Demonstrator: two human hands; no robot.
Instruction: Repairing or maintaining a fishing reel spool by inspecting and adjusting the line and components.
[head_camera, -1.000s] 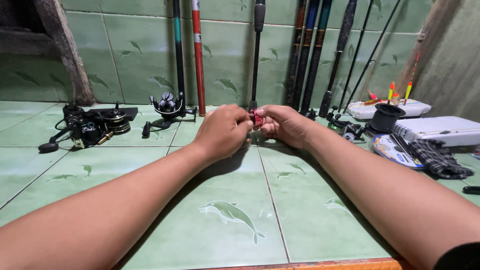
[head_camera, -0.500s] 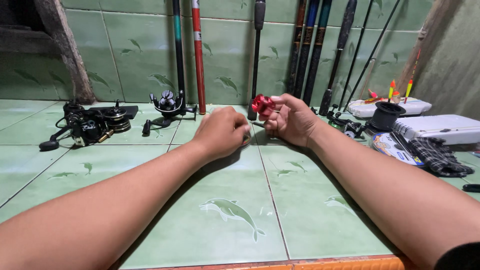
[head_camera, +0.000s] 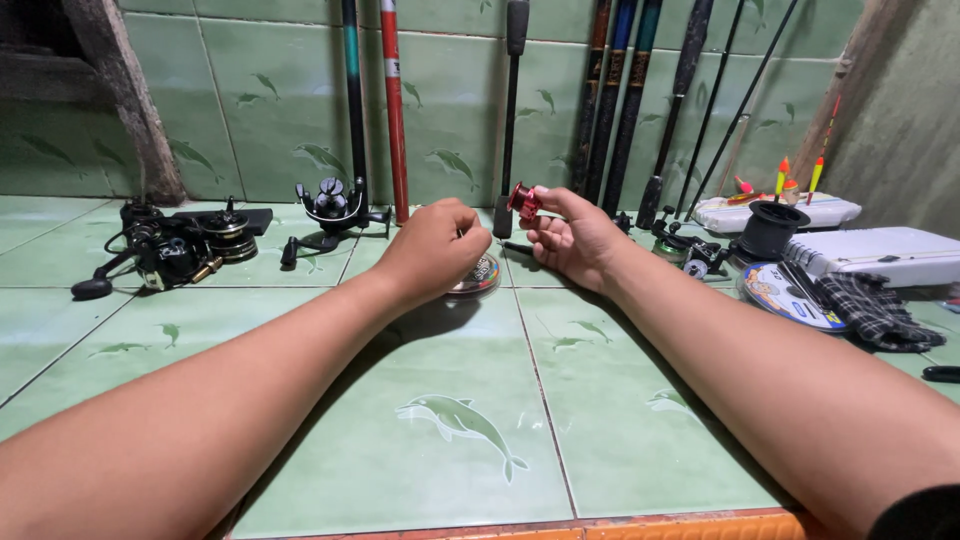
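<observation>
1. Head view looks down on a green tiled floor (head_camera: 450, 420) printed with dolphin figures, which meets a tiled wall (head_camera: 270, 110) of the same green.
2. Fishing rods (head_camera: 610, 100) lean in a row against that wall, dark ones to the right and a red one (head_camera: 393, 110) near the middle.
3. Both of the person's bare forearms stretch forward from the bottom corners and converge at the centre.
4. A flat grey tackle box (head_camera: 880, 255) lies at the far right, with a dark checked cloth (head_camera: 878, 310) in front of it and a printed round disc (head_camera: 785, 293) just beside the cloth.
5. A cluster of black fishing reels (head_camera: 170, 250) sits on the floor at the left, well apart from the hands; another black reel (head_camera: 330, 205) stands at the foot of the rods.
6. The left hand (head_camera: 435, 250) hangs knuckles-up over a clear round line spool (head_camera: 478, 275) resting on the floor, fingers curled downward; whether they grip anything cannot be told, since the fingertips are hidden.
7. The right hand (head_camera: 575, 235) is raised slightly above the floor, thumb and fingers pinched around a small red reel spool (head_camera: 523, 200), which it holds upright just beside the left hand.
8. Small orange-tipped floats (head_camera: 785, 175) stand at the far right by a white tray (head_camera: 770, 212).
</observation>
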